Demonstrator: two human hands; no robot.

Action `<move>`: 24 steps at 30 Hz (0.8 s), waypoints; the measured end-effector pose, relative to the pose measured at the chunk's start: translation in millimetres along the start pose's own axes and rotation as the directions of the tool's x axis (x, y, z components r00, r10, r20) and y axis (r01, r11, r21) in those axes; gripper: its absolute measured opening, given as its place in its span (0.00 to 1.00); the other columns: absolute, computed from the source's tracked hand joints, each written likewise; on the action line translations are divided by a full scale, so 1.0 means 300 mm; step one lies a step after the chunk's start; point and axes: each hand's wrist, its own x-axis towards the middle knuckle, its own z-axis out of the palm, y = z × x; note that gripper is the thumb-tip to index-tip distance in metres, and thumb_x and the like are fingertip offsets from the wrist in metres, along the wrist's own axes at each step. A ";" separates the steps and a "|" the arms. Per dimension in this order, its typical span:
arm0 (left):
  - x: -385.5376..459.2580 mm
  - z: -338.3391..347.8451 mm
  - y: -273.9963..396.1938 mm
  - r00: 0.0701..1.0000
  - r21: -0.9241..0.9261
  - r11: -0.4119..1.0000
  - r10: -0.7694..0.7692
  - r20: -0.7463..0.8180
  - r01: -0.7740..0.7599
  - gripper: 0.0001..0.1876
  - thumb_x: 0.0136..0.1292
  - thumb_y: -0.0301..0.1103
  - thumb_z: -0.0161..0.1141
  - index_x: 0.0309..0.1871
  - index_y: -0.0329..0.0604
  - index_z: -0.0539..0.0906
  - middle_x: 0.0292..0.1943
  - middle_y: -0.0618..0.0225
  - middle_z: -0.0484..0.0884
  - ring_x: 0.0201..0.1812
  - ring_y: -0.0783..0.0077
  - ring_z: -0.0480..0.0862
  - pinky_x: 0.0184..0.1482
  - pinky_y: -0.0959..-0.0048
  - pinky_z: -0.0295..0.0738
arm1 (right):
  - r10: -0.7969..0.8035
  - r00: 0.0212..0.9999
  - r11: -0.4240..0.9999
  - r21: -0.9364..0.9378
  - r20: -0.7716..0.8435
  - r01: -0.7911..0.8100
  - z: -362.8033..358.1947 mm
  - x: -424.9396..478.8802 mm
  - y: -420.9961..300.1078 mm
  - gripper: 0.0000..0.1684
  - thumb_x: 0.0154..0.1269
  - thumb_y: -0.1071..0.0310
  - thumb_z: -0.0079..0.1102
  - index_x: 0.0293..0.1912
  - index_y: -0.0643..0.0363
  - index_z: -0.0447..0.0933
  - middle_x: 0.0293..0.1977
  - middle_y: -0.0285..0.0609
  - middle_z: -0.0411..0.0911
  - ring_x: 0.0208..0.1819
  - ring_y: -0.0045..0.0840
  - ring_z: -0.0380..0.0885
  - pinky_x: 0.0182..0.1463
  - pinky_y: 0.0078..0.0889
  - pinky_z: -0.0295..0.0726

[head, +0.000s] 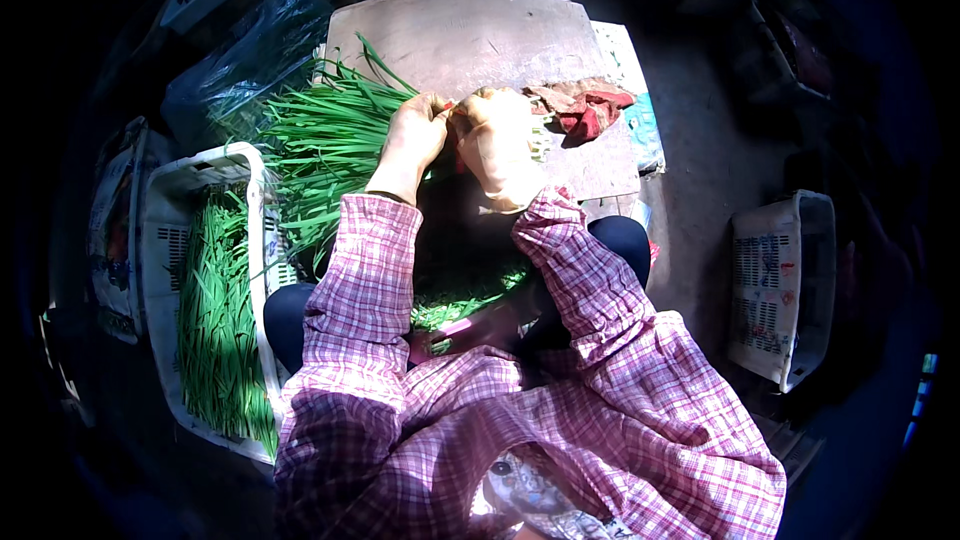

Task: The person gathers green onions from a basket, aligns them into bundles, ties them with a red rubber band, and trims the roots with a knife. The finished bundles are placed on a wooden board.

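A bunch of long green garlic chives [330, 124] lies across the wooden board, leaf ends to the left. Its pale stem ends [538, 136] show just right of my right hand. Above the bunch, my left hand [414, 136] pinches a thin red tie [448, 106] between thumb and finger. Close beside it, my right hand [493, 139] is curled at the other side of this tie. Strong light washes out the right hand, which seems to wear a thin pale glove. The tie's path around the stems is hidden by my hands.
The wooden board [465, 34] bears a crumpled red and brown cloth [589, 109]. At left stands a white plastic crate [257, 240] of chives, with a clear plastic bag [247, 64] beyond. Another white crate [765, 289] is at right. Loose green leaves [450, 311] lie between my knees.
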 end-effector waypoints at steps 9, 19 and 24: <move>-0.191 -0.054 0.227 0.949 0.260 0.917 0.316 -0.009 -0.303 0.04 0.65 0.21 0.63 0.40 0.30 0.80 0.44 0.55 0.90 0.42 0.71 0.88 0.46 0.75 0.81 | 0.248 0.965 0.912 0.315 0.089 -0.263 -0.005 -0.130 0.040 0.07 0.53 0.72 0.69 0.34 0.60 0.80 0.28 0.49 0.77 0.33 0.46 0.77 0.38 0.44 0.74; 0.007 -0.033 0.081 0.994 -0.098 0.994 -0.046 0.100 0.056 0.04 0.66 0.22 0.63 0.33 0.34 0.80 0.31 0.65 0.85 0.30 0.76 0.81 0.35 0.76 0.77 | -0.051 0.992 0.927 0.363 -0.115 0.090 -0.037 -0.042 0.037 0.09 0.49 0.73 0.68 0.33 0.58 0.79 0.29 0.47 0.75 0.32 0.44 0.75 0.38 0.44 0.73; 0.059 -0.034 0.097 0.985 0.216 0.975 -0.086 0.148 0.052 0.08 0.61 0.27 0.71 0.33 0.32 0.85 0.28 0.66 0.86 0.30 0.77 0.82 0.34 0.74 0.79 | -0.190 0.965 0.980 0.098 0.181 0.174 0.033 -0.062 0.040 0.05 0.45 0.70 0.65 0.26 0.56 0.79 0.29 0.49 0.79 0.32 0.46 0.79 0.35 0.47 0.76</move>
